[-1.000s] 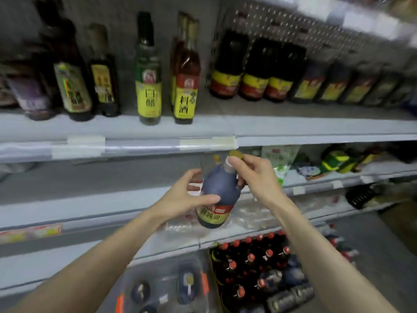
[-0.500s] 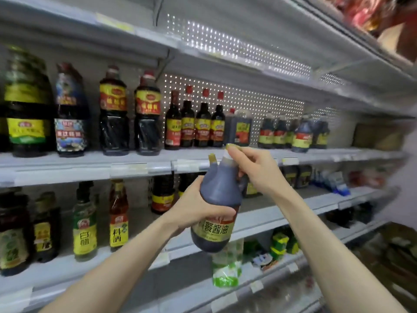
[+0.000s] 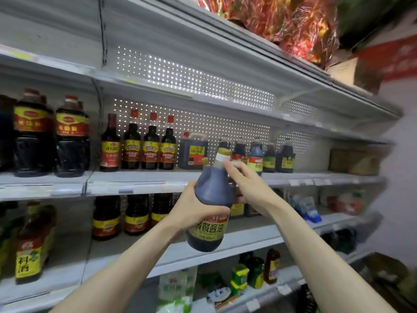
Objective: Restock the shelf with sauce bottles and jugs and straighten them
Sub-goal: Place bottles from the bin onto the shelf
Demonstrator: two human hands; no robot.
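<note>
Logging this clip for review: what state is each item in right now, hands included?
held jug: capped, in the air, tilted
left hand: grips the jug's body
right hand: grips its neck
slim bottles: upright in a row, capped
square jug: upright on the shelf, capped

hands: left hand, right hand grip soy sauce jug | before shelf

Two bare forearms, slim wrists, bare left hand, bare right hand

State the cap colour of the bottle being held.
The bottle has a mustard-yellow cap; head view.
</note>
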